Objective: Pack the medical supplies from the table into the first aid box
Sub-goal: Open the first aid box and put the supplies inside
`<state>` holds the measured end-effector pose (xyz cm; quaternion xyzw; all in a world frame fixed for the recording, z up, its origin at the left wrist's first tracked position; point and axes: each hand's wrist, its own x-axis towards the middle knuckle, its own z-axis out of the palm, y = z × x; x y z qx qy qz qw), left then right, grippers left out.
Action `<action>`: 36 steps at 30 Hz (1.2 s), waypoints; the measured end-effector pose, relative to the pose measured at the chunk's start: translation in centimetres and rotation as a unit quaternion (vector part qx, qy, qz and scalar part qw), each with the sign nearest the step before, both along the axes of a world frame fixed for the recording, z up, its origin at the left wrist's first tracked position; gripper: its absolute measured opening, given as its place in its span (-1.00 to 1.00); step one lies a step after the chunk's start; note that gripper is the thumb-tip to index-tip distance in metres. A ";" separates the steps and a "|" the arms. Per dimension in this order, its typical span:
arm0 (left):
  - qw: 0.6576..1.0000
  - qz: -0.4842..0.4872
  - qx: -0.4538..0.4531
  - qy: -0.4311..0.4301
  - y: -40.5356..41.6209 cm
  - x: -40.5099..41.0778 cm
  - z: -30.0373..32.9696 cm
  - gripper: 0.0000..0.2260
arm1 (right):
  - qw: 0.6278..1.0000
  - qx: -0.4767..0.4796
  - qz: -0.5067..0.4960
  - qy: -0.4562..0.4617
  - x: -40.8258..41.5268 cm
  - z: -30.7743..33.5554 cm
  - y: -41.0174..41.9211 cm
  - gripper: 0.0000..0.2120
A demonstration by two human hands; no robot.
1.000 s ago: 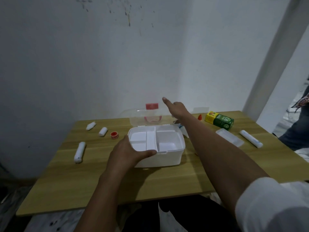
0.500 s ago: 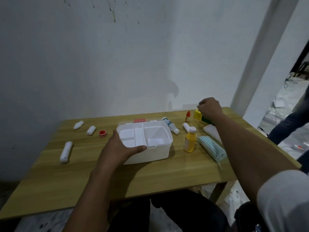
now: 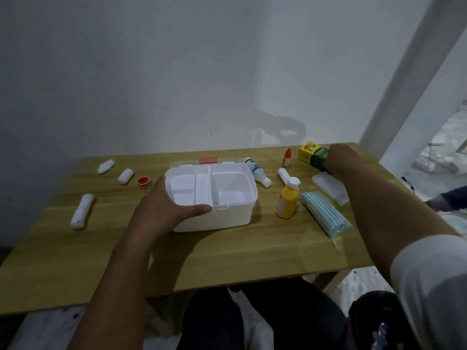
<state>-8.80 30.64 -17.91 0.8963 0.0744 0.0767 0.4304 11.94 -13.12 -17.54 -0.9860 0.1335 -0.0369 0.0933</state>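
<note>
The white first aid box (image 3: 227,215) stands open at the table's middle, its divided tray empty and its lid folded flat behind. My left hand (image 3: 166,210) grips the box's front left corner, thumb over the rim. My right hand (image 3: 341,157) is closed on a yellow and green carton (image 3: 312,151) at the far right and holds it slightly raised. Right of the box lie a white bottle (image 3: 256,170), a small red dropper (image 3: 286,159), a yellow bottle (image 3: 288,200), a white roll (image 3: 283,174), a pack of face masks (image 3: 324,219) and a clear wrapped packet (image 3: 329,186).
On the table's left part lie three white bandage rolls (image 3: 82,214) (image 3: 125,176) (image 3: 106,166) and a small red-capped tin (image 3: 144,182). The wooden table (image 3: 227,253) ends near my lap. A white wall rises behind, and another person's arm (image 3: 452,200) shows at the right edge.
The box lid went from upright to folded flat behind the box. My right hand moved from the lid to the yellow and green carton and closed on it. My view shifted right.
</note>
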 end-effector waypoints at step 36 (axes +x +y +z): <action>0.998 -0.010 0.062 0.007 1.0 -1.0 1.2 0.05 | 0.918 -0.047 0.389 0.058 -13.5 4.3 27.4 -0.90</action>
